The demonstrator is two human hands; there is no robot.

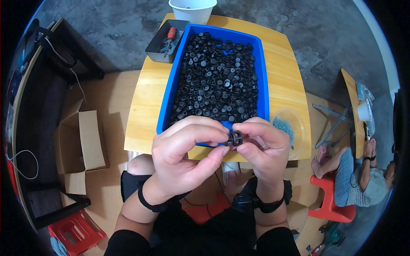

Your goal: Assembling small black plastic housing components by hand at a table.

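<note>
My left hand (188,147) and my right hand (265,143) meet over the near edge of a blue plastic tray (263,85). Between their fingertips is a small black plastic part (236,138) with a round, slotted rim. The right thumb and fingers pinch its round side, while the left thumb and forefinger close on its narrower left end. Exactly what the left fingertips grip is partly hidden. Many loose black round plastic caps (213,81) fill the tray beyond my hands.
A grey metal bin (154,53) holding a red-handled screwdriver (171,35) stands left of the tray, on the wooden table (143,102). A white bucket (194,13) is behind. At right, a clear bowl (301,132) contains small bluish pieces. An open cardboard box (93,138) and a seated person (365,183) flank me.
</note>
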